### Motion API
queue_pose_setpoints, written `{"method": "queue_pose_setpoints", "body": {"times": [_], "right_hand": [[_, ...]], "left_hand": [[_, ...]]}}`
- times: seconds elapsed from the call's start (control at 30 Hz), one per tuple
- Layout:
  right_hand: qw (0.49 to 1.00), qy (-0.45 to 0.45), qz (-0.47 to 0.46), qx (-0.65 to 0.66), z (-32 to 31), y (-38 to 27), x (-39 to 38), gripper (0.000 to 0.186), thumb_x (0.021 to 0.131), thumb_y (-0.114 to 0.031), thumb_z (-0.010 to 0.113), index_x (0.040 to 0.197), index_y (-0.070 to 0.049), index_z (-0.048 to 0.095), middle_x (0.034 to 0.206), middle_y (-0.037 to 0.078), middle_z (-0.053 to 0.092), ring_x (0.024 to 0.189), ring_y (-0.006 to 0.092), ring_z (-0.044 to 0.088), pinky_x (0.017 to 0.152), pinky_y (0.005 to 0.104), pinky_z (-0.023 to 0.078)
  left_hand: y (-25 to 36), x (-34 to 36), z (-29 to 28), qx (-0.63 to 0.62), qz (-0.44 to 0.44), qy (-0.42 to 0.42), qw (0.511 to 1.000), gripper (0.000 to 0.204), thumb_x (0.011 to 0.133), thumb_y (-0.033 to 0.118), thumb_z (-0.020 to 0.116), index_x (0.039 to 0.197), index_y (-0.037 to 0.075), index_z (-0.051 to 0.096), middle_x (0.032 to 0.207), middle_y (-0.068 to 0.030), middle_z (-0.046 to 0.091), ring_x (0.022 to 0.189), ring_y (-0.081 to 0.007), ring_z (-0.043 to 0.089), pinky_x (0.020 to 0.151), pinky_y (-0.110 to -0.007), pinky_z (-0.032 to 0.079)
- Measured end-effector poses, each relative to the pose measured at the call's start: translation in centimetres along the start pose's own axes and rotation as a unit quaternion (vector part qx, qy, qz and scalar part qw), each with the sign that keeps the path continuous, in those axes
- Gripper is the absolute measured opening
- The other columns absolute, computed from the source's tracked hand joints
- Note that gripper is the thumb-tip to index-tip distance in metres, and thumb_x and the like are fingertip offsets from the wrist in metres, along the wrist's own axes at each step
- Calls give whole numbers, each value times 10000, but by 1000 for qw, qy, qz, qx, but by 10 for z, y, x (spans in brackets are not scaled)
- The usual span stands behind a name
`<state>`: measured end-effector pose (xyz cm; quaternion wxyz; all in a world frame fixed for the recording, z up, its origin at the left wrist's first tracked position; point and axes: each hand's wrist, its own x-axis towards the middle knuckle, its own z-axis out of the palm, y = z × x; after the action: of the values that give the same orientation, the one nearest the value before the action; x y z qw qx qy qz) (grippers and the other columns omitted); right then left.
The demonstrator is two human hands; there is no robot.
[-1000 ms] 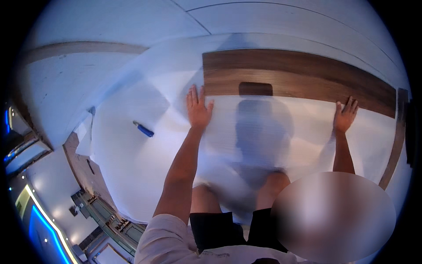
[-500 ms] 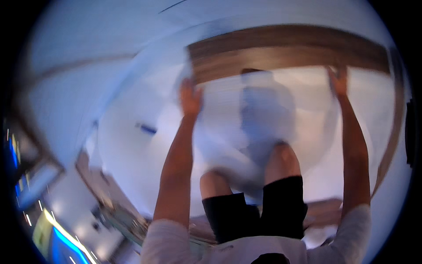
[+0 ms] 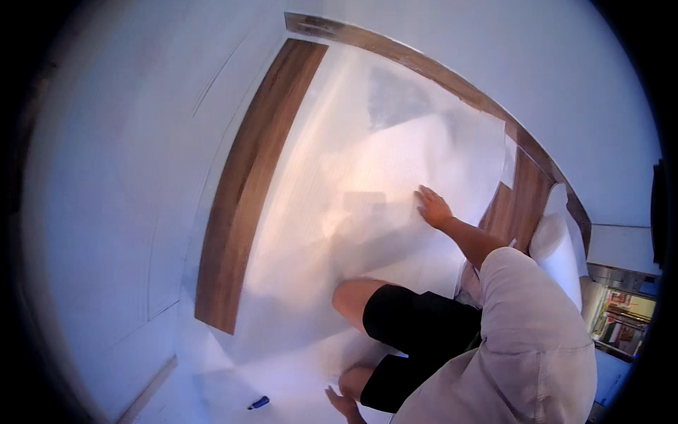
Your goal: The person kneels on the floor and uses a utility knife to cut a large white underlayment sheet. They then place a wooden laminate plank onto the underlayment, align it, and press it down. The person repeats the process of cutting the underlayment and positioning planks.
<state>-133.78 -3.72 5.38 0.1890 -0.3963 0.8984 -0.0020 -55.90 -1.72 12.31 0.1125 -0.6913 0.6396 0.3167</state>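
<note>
My right hand (image 3: 433,208) reaches out over the white sheet (image 3: 395,166) spread on the floor. Its fingers are spread and hold nothing; whether it touches the sheet I cannot tell. Down at the lower edge, my left hand (image 3: 342,403) is beside my left knee, fingers apart and nothing in them. A long brown wood-grain floor plank (image 3: 248,191) lies alongside the wall at the left, away from both hands. On the floor left of my left hand is a small blue tool (image 3: 259,403), too small to name surely.
Brown wood-grain flooring (image 3: 519,194) shows at the right, near a white roll (image 3: 554,240). A brown skirting board (image 3: 424,63) runs along the foot of the far wall (image 3: 537,63). Bright, colourful items (image 3: 625,318) appear at the right edge.
The view has turned right, so the plank shows at the left instead of the top. Both hands have come away from the plank's ends; my left hand has dropped beside my knee.
</note>
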Motion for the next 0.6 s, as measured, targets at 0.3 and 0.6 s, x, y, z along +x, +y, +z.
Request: {"method": "queue_pose_setpoints", "body": {"times": [0.3, 0.6], "right_hand": [[988, -38, 22, 150, -1, 50, -26, 606, 945, -274, 612, 1502, -58, 508, 1602, 201, 455, 1442, 394, 467, 1191, 500, 401], [975, -196, 79, 65, 8, 150, -113, 598, 938, -272, 557, 1486, -35, 533, 1568, 211, 481, 1398, 410, 507, 1171, 491, 430]], "left_hand": [[21, -140, 27, 11, -66, -23, 998, 573, 1072, 366, 505, 1407, -93, 572, 1422, -308, 591, 1302, -473, 556, 1132, -492, 427], [12, -230, 66, -73, -98, 30, 992, 551, 1087, 356, 471, 1397, -84, 590, 1425, -301, 589, 1330, -456, 542, 1148, -494, 419]]}}
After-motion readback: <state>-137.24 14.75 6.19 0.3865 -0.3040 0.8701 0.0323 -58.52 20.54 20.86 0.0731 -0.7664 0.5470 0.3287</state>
